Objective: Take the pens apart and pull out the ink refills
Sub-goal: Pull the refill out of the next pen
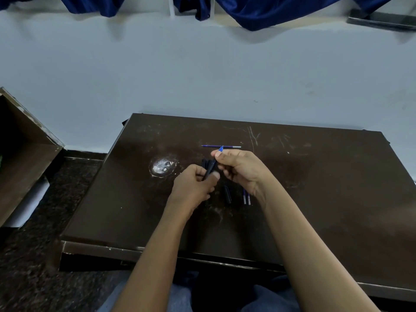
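Note:
A black pen (211, 165) with a blue tip is held slanted above the dark brown table (315, 176). My left hand (194, 185) grips its lower barrel. My right hand (238, 167) pinches the upper end near the blue tip. A thin blue ink refill (221, 146) lies flat on the table just beyond my hands. Two more refills (247, 198) lie side by side by my right wrist, partly hidden by it. A black pen part (227, 194) lies between my wrists. More black parts (204, 162) sit behind the held pen, mostly hidden.
A worn whitish patch (162, 167) marks the table left of my hands. A brown box-like furniture piece (24, 154) stands at the left on the dark speckled floor (45, 255). A pale wall (202, 75) rises behind the table, with blue cloth (258, 12) hanging above.

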`<state>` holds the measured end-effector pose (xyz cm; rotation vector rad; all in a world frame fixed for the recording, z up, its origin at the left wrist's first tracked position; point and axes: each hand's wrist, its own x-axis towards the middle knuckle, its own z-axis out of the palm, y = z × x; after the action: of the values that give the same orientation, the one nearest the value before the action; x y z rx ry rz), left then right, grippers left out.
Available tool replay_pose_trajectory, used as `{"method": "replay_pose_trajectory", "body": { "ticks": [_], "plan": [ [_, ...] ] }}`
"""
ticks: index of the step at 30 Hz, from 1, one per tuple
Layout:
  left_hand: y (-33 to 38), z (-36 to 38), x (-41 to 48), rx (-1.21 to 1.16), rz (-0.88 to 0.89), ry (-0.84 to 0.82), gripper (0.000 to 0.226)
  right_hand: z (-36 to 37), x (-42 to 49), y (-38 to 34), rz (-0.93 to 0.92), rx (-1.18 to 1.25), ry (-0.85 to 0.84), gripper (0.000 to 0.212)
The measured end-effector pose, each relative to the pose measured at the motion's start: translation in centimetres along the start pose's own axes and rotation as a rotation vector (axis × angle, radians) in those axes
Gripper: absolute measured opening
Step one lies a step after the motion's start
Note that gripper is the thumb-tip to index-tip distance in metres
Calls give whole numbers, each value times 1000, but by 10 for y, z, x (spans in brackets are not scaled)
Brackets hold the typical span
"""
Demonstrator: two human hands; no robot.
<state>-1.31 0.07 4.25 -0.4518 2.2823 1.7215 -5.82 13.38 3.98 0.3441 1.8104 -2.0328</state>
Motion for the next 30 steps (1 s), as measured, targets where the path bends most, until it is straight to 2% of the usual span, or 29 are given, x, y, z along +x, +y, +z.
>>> {"method": "replay_pose_trajectory", "body": {
  "ticks": [4,7,10,13,16,18,22,26,28,30],
  "plan": [
    [12,0,6,-89,-104,-123,39,1,4,-1,-12,13,6,14],
    [8,-1,8,-90,-36,-120,27,0,5,-2,-12,10,15,19],
    [2,-4,12,-37,69,-21,5,0,5,-2,-19,16,2,19],
    [3,-2,16,1,45,15,17,-1,7,-3,-29,13,-2,19],
    [7,0,16,-35,-69,-105,34,0,8,-1,-43,-7,-4,24],
    [7,0,16,-27,-27,-121,28,0,9,-1,-44,-9,-2,27],
    [4,0,17,-5,104,-1,13,-1,11,-2,-63,0,-21,11],
    [8,3,17,-26,10,-117,32,-3,11,-1,-94,-2,-52,18],
    [10,3,16,-24,18,-154,34,-4,10,-1,-96,73,-140,13],
    [10,3,16,-24,34,-161,35,-6,10,-1,-70,135,-234,23]
  ]
}}
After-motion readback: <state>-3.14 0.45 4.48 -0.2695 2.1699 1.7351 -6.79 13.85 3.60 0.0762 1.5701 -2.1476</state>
